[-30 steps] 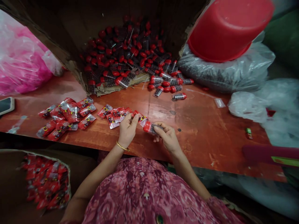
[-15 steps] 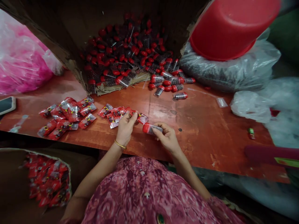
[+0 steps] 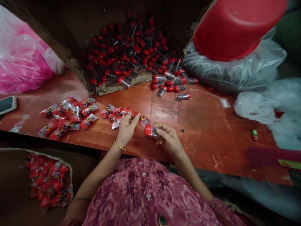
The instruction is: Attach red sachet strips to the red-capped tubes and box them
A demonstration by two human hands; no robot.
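Above the tabletop, my left hand, with a gold bangle at the wrist, is closed, thumb and forefinger pinched at the edge of a red printed wrapper. Several more red wrappers lie flat in an overlapping row beneath and behind that hand. To its right, my right hand grips a small clear bottle with a red cap. The bottle has dark contents, and its cap points left toward the wrapper. Its lower end is hidden by my fingers.
A cardboard box lies open at the back, heaped with red-capped bottles that spill onto the table. Wrapped bottles are piled at left; a phone lies beyond. A red bucket rests on a filled plastic bag.
The bottle in my right hand has turned, its cap facing more toward me. My left hand has stayed almost in place, and the wrapper at its fingertips has tilted slightly.
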